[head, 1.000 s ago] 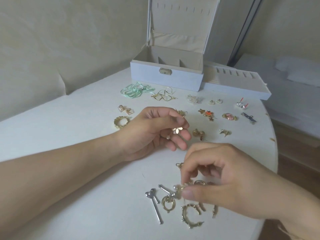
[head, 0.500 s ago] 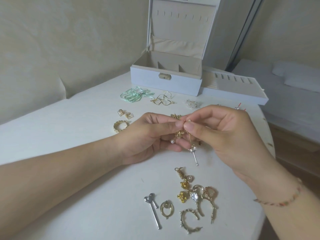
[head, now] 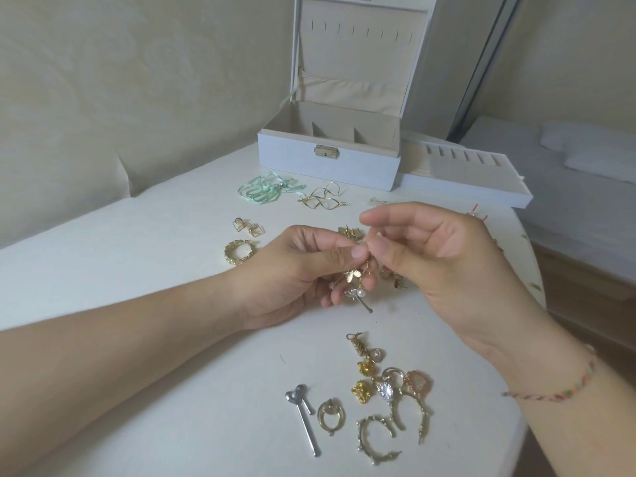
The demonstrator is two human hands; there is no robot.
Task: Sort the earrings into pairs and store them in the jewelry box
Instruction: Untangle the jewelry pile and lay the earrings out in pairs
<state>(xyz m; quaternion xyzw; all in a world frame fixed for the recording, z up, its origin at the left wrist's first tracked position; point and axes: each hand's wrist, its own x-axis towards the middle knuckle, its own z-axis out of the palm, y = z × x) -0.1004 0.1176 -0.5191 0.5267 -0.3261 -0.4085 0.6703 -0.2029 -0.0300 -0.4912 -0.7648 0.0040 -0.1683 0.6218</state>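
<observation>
Between both hands' fingers [head: 358, 251], gold leaf earring [head: 354, 275] hangs downward.

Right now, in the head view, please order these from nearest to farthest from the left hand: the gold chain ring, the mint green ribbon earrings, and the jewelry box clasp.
Measured from the left hand:
1. Gold chain ring, just left of the hand on the table.
2. Mint green ribbon earrings, farther back, toward the box.
3. Jewelry box clasp, farthest, on the box's front wall.
</observation>
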